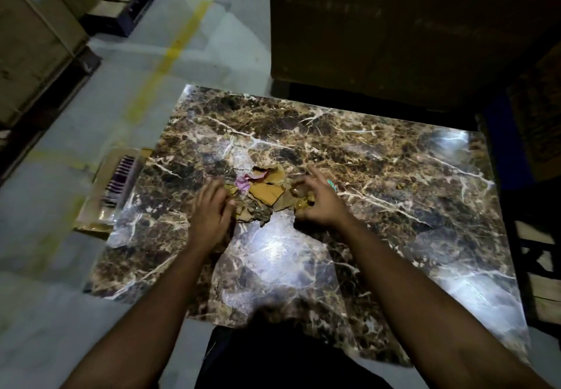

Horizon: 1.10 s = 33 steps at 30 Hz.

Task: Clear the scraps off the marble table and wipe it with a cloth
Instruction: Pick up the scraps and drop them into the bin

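A pile of scraps (264,192), brown cardboard pieces with a pink bit, lies near the middle of the dark marble table (379,158). My left hand (211,211) rests at the pile's left edge with its fingers on the scraps. At the pile's right side, my right hand (315,199) has its fingers curled round a few small brown scraps, and a green bit shows just behind it. A single small scrap (400,186) lies apart to the right. No cloth is in view.
A cardboard box (117,188) with a striped item inside stands on the floor against the table's left edge. A large dark crate (394,24) sits behind the table. Pallets (39,54) line the far left. A dark frame (534,255) stands at the right.
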Motion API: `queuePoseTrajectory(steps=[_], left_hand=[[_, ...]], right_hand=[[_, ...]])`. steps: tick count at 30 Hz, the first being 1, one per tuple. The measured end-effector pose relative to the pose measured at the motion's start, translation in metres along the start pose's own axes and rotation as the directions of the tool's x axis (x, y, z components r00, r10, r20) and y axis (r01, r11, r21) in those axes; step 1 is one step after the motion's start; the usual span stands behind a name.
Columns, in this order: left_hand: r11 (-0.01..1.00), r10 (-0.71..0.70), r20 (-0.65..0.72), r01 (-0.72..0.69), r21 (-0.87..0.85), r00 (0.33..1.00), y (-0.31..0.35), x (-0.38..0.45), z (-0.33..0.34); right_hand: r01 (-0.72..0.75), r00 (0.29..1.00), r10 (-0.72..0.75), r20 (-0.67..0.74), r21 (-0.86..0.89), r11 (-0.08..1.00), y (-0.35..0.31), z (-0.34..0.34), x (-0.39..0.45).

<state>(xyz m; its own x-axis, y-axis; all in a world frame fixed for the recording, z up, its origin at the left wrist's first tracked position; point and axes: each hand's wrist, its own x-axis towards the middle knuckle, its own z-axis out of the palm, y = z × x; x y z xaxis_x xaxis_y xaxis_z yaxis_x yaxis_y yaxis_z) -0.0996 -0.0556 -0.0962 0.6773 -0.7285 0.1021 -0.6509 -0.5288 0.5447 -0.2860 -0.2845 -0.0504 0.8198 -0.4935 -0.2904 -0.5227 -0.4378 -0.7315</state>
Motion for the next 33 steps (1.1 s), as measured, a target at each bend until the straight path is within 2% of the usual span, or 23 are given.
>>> queuePoseTrajectory(steps=[2,3,5,8,9,11,15,21,25,30,33], left_hand=[[0.989,0.097,0.108,-0.108,0.100,0.989,0.005,-0.001,0.009],[0.979,0.104,0.138,-0.126,0.159,0.985,0.010,-0.003,0.013],[0.961,0.087,0.128,-0.117,0.250,0.988,0.020,-0.008,0.018],[0.900,0.189,0.076,-0.204,0.386,0.979,0.032,-0.014,0.022],[0.894,0.204,0.076,-0.217,0.392,0.976,0.032,-0.013,0.023],[0.921,0.138,0.095,-0.163,0.355,0.986,0.029,-0.012,0.024],[0.928,0.032,0.139,-0.081,0.364,0.990,0.022,-0.010,0.029],[0.970,0.014,0.063,-0.029,0.241,0.998,0.021,-0.005,0.029],[0.963,0.055,0.067,-0.070,0.260,0.996,0.015,-0.002,0.028],[0.977,0.008,0.056,-0.019,0.211,0.998,0.018,-0.001,0.020],[0.996,-0.042,0.000,0.042,0.084,0.999,0.023,0.000,0.015]], right_hand=[[0.043,0.989,-0.016,0.146,-0.178,0.983,-0.005,0.005,0.013],[0.040,0.987,-0.003,0.162,-0.221,0.974,-0.009,0.007,0.016],[0.024,0.993,0.011,0.121,-0.283,0.959,-0.016,0.016,0.019],[-0.030,0.998,0.054,0.043,-0.441,0.897,-0.026,0.035,0.020],[-0.056,0.997,0.079,0.026,-0.490,0.870,-0.030,0.040,0.020],[-0.085,0.994,0.109,0.011,-0.544,0.835,-0.035,0.045,0.023],[-0.114,0.993,0.119,-0.019,-0.477,0.871,-0.036,0.042,0.022],[-0.225,0.970,0.165,-0.180,-0.393,0.892,-0.021,0.043,0.002],[-0.226,0.963,0.143,-0.228,-0.396,0.890,-0.018,0.041,-0.009],[-0.193,0.950,0.071,-0.304,-0.394,0.899,-0.015,0.046,-0.029],[-0.215,0.925,0.065,-0.374,-0.377,0.901,-0.011,0.053,-0.038]])
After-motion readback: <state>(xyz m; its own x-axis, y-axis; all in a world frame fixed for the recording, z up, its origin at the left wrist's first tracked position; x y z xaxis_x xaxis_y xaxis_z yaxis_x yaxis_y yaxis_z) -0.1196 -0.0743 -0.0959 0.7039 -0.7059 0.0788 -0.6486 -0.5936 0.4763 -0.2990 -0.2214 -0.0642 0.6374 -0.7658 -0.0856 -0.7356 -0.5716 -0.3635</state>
